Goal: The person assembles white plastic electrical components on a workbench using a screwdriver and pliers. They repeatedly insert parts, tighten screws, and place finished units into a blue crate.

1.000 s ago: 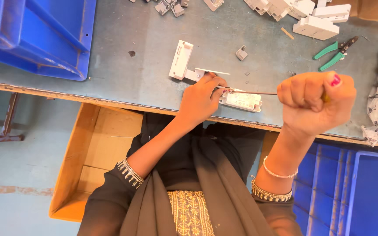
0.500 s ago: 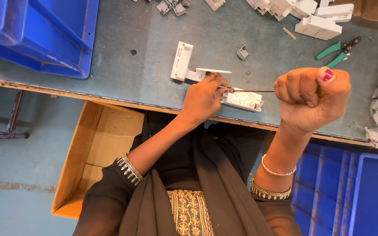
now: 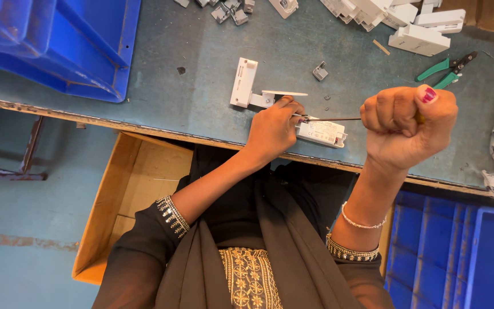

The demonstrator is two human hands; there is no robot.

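My right hand is a closed fist around the handle of a screwdriver, whose thin metal shaft runs left toward a small white plastic housing near the table's front edge. My left hand presses on that housing and pinches at the shaft's tip. Just beyond my left hand lie a flat white plastic piece and a white bracket.
Green-handled pliers lie at the back right beside white plastic housings. A small grey part sits mid-table. Blue bins stand back left. Under the table are a cardboard box and blue crates.
My right fist with the screwdriver has shifted slightly left and down. My left hand stays on the white housing.
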